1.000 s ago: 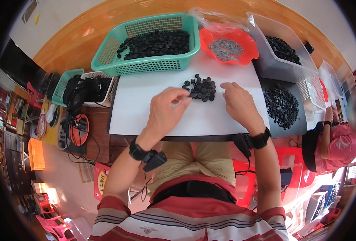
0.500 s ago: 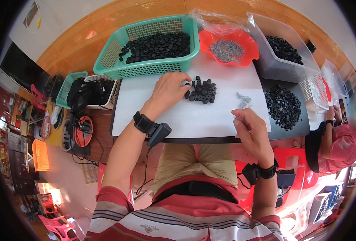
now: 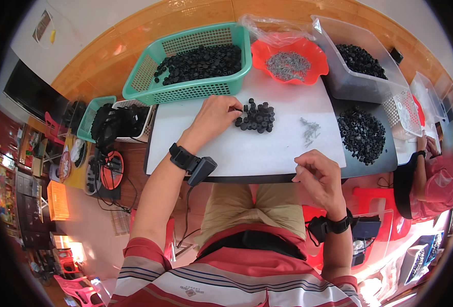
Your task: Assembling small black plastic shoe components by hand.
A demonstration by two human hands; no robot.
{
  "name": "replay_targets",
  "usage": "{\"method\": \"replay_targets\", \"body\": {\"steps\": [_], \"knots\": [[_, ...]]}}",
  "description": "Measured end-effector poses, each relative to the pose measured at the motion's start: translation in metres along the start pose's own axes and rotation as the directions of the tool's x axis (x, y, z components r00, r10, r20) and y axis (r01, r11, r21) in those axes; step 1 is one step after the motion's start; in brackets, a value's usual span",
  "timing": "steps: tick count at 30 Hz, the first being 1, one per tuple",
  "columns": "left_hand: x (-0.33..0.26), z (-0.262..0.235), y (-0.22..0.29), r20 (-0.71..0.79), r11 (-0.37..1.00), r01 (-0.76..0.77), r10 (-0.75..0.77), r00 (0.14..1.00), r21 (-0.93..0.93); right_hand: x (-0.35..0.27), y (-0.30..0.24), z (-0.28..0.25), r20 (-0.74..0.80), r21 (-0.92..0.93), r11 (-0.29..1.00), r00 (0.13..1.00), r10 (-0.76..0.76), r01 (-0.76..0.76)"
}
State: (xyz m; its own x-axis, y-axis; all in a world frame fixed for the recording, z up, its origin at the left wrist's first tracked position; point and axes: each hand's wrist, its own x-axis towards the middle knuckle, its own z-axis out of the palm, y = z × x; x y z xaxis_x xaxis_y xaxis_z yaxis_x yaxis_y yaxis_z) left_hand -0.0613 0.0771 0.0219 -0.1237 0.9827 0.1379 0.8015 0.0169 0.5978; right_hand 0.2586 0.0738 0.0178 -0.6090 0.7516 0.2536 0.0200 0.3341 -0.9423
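On the white board (image 3: 201, 158), my left hand (image 3: 213, 118) reaches to the left edge of a pile of small black round knobs (image 3: 258, 117). Its thumb and forefinger are closed on one small black knob, mostly hidden by the fingers. My right hand (image 3: 319, 176) is above the board's front edge, right of the middle, with thumb and forefinger pinched together. Whatever may be in that pinch is too small to make out. Beyond my right hand lies a small heap of grey metal screws (image 3: 311, 130), apart from the fingers.
At the back stand a green basket (image 3: 185, 92) of black parts, a red dish (image 3: 316, 71) of screws and a clear bin (image 3: 359, 89) of black parts. More black parts (image 3: 361, 135) lie on a dark board at right. A co-worker's arm (image 3: 420, 174) shows far right.
My right hand has drawn back from the screws toward the front edge. My left hand stays at the knob pile, its fingertips now closed on a knob. The view has shifted slightly.
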Motion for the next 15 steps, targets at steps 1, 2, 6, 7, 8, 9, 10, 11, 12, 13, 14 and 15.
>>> {"method": "replay_targets", "body": {"steps": [1, 2, 6, 7, 8, 9, 10, 11, 12, 13, 14, 15], "knots": [[-0.001, 0.001, -0.003, -0.026, 0.999, -0.013, 0.012, 1.000, -0.036, -0.001, 0.002, 0.000, -0.003, 0.029, 1.000, 1.000, 0.010, -0.010], [-0.002, 0.002, -0.006, -0.053, 0.997, -0.026, 0.023, 0.998, -0.071, -0.002, 0.005, 0.000, -0.006, 0.059, 0.998, 1.000, 0.021, -0.020], [-0.006, 0.002, -0.008, -0.047, 0.995, 0.012, -0.016, 0.999, -0.095, -0.008, 0.012, 0.000, -0.017, 0.117, 0.992, 0.999, 0.045, -0.043], [-0.007, 0.002, -0.008, -0.060, 0.994, 0.006, -0.012, 0.998, -0.110, -0.009, 0.013, 0.000, -0.021, 0.141, 0.989, 0.998, 0.056, -0.052], [-0.008, 0.003, -0.009, -0.073, 0.992, 0.000, -0.009, 0.997, -0.126, -0.010, 0.015, 0.000, -0.025, 0.166, 0.984, 0.997, 0.067, -0.062], [-0.009, 0.003, -0.009, -0.071, 0.992, 0.000, -0.009, 0.997, -0.124, -0.011, 0.017, 0.001, -0.026, 0.168, 0.984, 0.997, 0.068, -0.063], [-0.010, 0.004, -0.010, -0.082, 0.990, -0.016, 0.005, 0.997, -0.140, -0.011, 0.018, 0.001, -0.027, 0.191, 0.979, 0.997, 0.075, -0.069], [-0.010, 0.004, -0.011, -0.093, 0.987, -0.033, 0.019, 0.996, -0.155, -0.012, 0.019, 0.001, -0.027, 0.214, 0.974, 0.996, 0.083, -0.075], [-0.011, 0.005, -0.012, -0.091, 0.988, -0.031, 0.017, 0.996, -0.153, -0.012, 0.020, 0.001, -0.027, 0.217, 0.973, 0.996, 0.084, -0.076], [-0.012, 0.005, -0.012, -0.106, 0.987, -0.054, 0.038, 0.994, -0.154, -0.012, 0.020, 0.001, -0.025, 0.228, 0.971, 0.996, 0.083, -0.076], [-0.013, 0.005, -0.012, -0.120, 0.985, -0.078, 0.059, 0.991, -0.155, -0.012, 0.020, 0.002, -0.022, 0.239, 0.968, 0.996, 0.083, -0.075], [-0.014, 0.006, -0.012, -0.117, 0.985, -0.078, 0.060, 0.991, -0.154, -0.012, 0.020, 0.002, -0.024, 0.240, 0.968, 0.996, 0.084, -0.076]]}}
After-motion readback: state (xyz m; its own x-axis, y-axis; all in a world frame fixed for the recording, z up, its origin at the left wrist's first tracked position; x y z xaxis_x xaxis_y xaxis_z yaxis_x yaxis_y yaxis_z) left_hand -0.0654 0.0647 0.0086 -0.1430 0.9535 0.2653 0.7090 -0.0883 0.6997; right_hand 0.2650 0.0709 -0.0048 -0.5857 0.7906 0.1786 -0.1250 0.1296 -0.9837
